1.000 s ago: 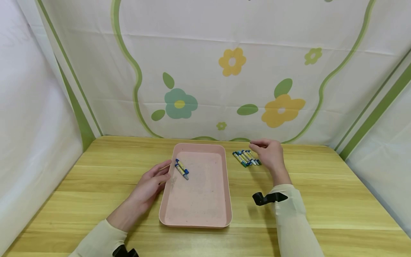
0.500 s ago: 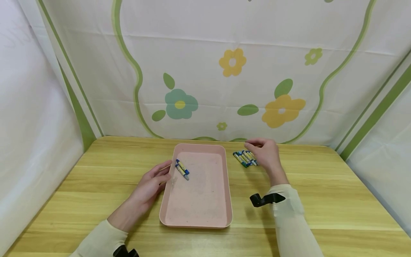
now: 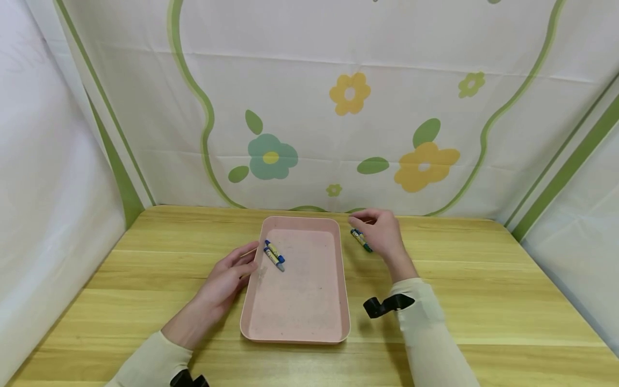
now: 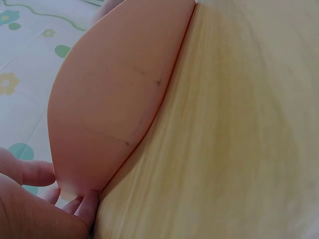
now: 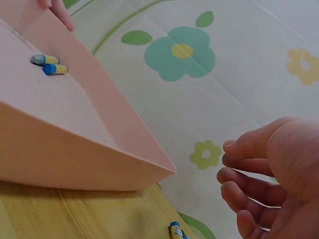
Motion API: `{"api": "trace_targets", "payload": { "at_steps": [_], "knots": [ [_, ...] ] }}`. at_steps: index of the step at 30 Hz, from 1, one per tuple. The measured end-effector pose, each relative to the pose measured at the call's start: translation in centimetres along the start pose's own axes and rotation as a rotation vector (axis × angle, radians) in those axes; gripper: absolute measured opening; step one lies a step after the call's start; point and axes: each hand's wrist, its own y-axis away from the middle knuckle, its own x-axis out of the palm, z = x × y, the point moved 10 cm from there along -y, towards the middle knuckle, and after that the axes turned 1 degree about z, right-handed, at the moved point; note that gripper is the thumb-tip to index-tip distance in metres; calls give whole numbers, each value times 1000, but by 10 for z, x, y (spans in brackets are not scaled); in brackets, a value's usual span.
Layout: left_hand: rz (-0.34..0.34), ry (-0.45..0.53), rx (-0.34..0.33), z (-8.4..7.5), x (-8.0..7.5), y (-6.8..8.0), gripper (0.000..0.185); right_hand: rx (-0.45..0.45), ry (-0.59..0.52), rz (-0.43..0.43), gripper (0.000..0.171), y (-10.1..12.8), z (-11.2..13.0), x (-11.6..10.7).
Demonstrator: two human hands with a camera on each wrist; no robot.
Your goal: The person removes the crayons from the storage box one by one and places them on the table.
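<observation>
1. Left hand (image 3: 227, 279) is resting on the table (image 3: 483, 301), fingers relaxed and touching the left wall of the pink tray (image 3: 295, 336); nothing is pinched.
2. Right hand (image 3: 379, 234) is hovering over the loose crayons (image 3: 360, 239) just right of the tray's far corner, fingers loosely curled in the right wrist view and gripping nothing visible.
3. Two crayons in the tray (image 3: 274, 255) are lying side by side near its far left corner, just beside the left fingertips.
4. Flowered backdrop (image 3: 348, 94) is hanging beyond the table's far edge.
</observation>
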Motion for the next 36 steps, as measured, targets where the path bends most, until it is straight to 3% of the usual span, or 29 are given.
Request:
{"api": "trace_targets", "payload": {
  "at_steps": [11, 36],
  "knots": [
    [-1, -4, 5, -1, -1, 0, 59, -61, -4, -2, 21, 3, 23, 27],
    [1, 8, 1, -2, 0, 1, 59, -116, 23, 125, 20, 11, 58, 75]
  ]
}}
